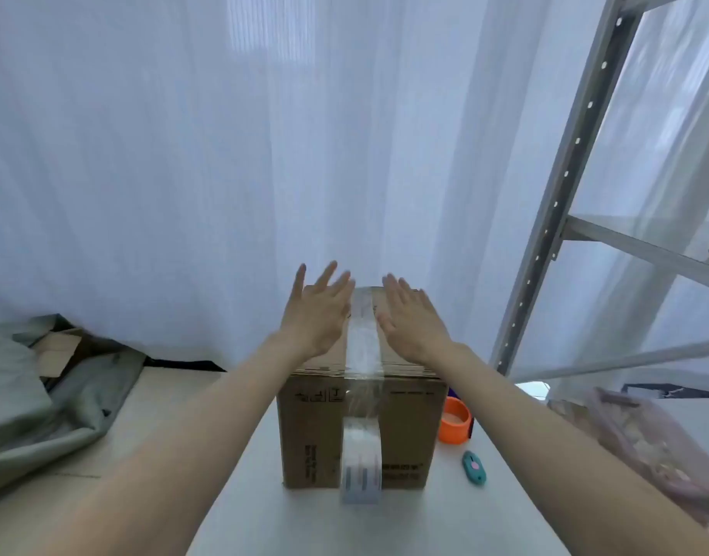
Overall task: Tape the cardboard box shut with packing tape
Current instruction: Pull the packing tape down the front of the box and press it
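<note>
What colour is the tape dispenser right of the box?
Orange tape dispenser, clearest in the head view.

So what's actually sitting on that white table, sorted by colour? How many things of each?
Brown: 1, the cardboard box
Clear: 1, the strip of packing tape along the box's top and down its front
Orange: 1, the tape roll beside the box
Teal: 1, the small cutter
Pinkish: 1, the plastic bag at the table's right edge
Total: 5
</note>
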